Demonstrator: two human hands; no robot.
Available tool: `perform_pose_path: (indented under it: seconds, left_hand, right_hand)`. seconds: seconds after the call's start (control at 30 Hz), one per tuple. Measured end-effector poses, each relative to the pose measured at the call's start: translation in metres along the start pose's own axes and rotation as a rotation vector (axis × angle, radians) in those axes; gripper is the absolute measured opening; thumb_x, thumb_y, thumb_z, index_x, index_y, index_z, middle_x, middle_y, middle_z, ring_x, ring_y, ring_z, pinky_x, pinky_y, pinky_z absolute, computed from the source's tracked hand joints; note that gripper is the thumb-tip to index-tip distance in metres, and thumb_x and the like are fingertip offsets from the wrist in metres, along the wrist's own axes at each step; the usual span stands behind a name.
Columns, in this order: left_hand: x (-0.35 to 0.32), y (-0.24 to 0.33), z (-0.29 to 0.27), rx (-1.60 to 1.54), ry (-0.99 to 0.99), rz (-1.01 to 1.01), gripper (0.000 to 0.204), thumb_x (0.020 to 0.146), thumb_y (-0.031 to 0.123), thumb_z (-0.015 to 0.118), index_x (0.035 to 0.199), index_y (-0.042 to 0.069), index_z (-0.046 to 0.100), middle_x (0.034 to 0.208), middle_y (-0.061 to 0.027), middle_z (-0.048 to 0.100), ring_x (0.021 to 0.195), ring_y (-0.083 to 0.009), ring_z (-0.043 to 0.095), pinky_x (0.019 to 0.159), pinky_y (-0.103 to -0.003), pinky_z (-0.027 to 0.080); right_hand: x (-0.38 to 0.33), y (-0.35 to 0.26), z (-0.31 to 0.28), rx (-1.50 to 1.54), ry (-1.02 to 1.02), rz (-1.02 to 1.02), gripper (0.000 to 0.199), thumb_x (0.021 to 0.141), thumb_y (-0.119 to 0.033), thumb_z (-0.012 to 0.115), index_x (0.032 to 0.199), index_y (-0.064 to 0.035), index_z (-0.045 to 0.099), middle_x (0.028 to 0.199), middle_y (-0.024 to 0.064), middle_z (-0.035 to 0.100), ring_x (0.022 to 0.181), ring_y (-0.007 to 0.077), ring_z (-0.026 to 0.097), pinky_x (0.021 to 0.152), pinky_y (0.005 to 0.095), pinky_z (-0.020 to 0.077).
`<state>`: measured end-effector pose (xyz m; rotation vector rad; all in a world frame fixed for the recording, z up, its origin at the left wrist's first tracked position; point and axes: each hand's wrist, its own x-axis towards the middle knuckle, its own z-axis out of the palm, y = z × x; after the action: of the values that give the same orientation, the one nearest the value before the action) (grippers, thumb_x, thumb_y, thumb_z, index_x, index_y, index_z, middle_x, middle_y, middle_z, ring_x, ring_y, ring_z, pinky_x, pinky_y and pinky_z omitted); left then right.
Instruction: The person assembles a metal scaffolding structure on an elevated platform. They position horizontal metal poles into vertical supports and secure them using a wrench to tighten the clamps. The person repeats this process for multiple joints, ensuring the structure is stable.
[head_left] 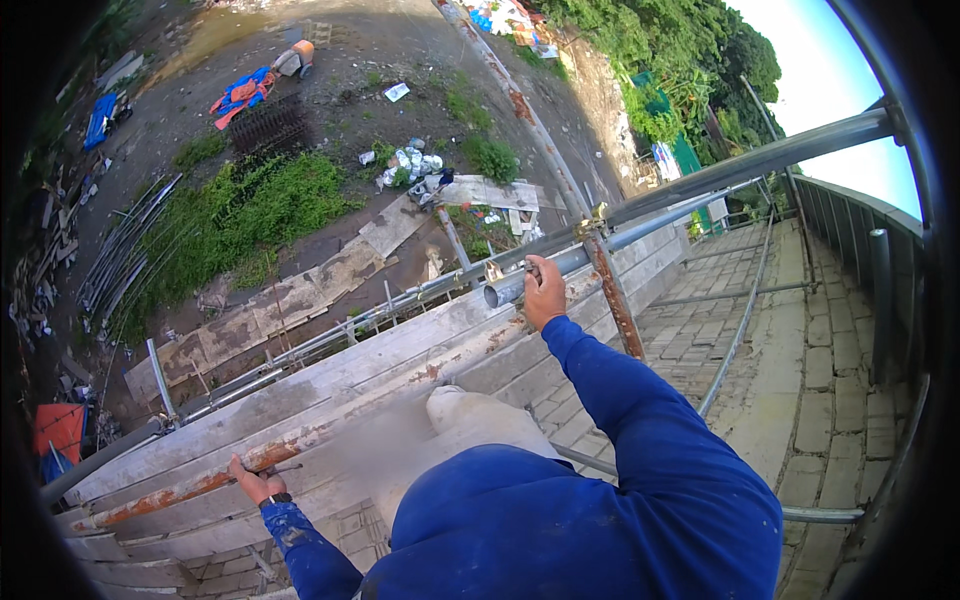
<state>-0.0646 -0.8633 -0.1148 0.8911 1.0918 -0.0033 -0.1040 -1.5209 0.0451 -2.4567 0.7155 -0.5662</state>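
My right hand point(545, 292) is closed at the open end of a grey scaffold tube point(506, 291). Its thumb and fingers pinch a small metal piece, too hidden to name. A scaffold clamp point(493, 271) sits just left of the tube's end, and another coupler point(592, 222) joins tubes at the rusty upright point(615, 290). At lower left, my left hand point(258, 485) curls around a rusty scaffold tube point(330, 432) that slants across in front of me. A thin metal rod shows beside that hand; whether I hold it too is unclear.
Planks point(290, 405) lie along the scaffold beneath the tubes. Far below is muddy ground with weeds point(270, 205), a pile of metal rods point(130, 245) and an orange mixer point(295, 58). A block wall point(790, 380) rises at right, and a thick rail point(760, 160) crosses at upper right.
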Motion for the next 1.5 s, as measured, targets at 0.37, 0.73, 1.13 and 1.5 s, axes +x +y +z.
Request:
perform_pose_path:
  seconds: [0.37,0.73,1.13,1.5]
  left_hand:
    - [-0.047,0.030,0.018,-0.040,-0.045,0.084,0.056,0.096,0.045,0.067,0.140,0.014,0.048,0.130,-0.0129,0.062,0.118,-0.0279,0.057,0.103,-0.047,0.047]
    - [-0.082,0.024,0.051,-0.064,-0.090,0.097,0.054,0.096,0.044,0.070,0.138,0.016,0.051,0.132,-0.0091,0.060,0.114,-0.0251,0.058,0.093,-0.041,0.049]
    - [-0.067,0.011,0.047,-0.084,-0.072,0.087,0.050,0.096,0.042,0.069,0.134,0.016,0.051,0.125,-0.0094,0.063,0.115,-0.0262,0.058,0.099,-0.046,0.049]
    - [-0.072,-0.008,0.057,-0.155,-0.085,0.078,0.049,0.096,0.040,0.068,0.133,0.012,0.053,0.122,-0.0110,0.065,0.113,-0.0269,0.061,0.099,-0.046,0.048]
  right_hand:
    - [0.003,0.017,-0.006,0.004,-0.024,-0.053,0.037,0.083,0.003,0.061,0.120,-0.0030,0.063,0.092,0.0130,0.056,0.090,0.0327,0.054,0.087,0.0456,0.0440]
    - [0.016,0.036,-0.033,-0.052,0.022,-0.116,0.038,0.083,0.001,0.063,0.120,-0.0056,0.064,0.094,0.0128,0.058,0.094,0.0340,0.053,0.089,0.0471,0.0420]
    - [0.019,0.044,-0.029,0.037,0.023,-0.083,0.033,0.081,0.002,0.069,0.113,-0.0074,0.065,0.094,0.0086,0.062,0.095,0.0311,0.057,0.090,0.0447,0.0450]
    - [0.035,0.045,-0.047,-0.102,-0.098,-0.093,0.029,0.080,-0.001,0.072,0.109,-0.0067,0.066,0.095,0.0109,0.065,0.095,0.0332,0.060,0.088,0.0442,0.0481]
